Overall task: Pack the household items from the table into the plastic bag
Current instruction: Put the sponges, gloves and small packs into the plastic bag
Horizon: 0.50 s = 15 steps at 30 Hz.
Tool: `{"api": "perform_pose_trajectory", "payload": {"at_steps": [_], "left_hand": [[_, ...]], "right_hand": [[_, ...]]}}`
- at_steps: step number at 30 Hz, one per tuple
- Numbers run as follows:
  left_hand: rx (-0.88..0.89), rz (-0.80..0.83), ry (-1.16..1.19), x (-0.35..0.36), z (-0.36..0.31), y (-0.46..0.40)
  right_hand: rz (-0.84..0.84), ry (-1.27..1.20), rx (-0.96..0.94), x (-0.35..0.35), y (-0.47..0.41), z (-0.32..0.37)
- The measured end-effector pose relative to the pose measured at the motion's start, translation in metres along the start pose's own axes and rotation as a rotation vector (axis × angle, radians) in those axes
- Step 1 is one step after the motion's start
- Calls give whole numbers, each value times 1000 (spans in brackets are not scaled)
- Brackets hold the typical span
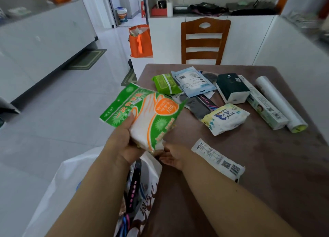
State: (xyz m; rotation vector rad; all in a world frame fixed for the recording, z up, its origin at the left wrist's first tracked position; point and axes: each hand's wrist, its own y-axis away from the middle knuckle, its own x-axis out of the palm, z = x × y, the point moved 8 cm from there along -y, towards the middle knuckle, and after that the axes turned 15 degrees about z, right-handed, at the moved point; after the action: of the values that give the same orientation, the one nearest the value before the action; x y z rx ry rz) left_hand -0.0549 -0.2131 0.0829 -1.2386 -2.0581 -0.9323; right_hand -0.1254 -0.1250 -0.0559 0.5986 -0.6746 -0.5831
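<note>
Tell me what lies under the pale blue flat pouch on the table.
Under the pale blue flat pouch lie dark grey flat items and a white card corner; the parts beneath the pouch are hidden, so they cannot be identified.

One head-worn wide-angle view looks forward and down, close over the table (267,165) edge.

dim, cool daylight | soft shadows | wide-angle edge warp, blurred corners
</note>
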Motion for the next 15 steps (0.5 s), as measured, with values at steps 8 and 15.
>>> {"api": "perform_pose_trajectory", "payload": {"at_steps": [8,15], "left_hand": [[41,-46,28,-12,-25,1],[68,-52,17,-17,-32,-1]], "right_hand": [[-53,64,-16,-2,-17,7],[-224,246,-205,-29,20,47]]}}
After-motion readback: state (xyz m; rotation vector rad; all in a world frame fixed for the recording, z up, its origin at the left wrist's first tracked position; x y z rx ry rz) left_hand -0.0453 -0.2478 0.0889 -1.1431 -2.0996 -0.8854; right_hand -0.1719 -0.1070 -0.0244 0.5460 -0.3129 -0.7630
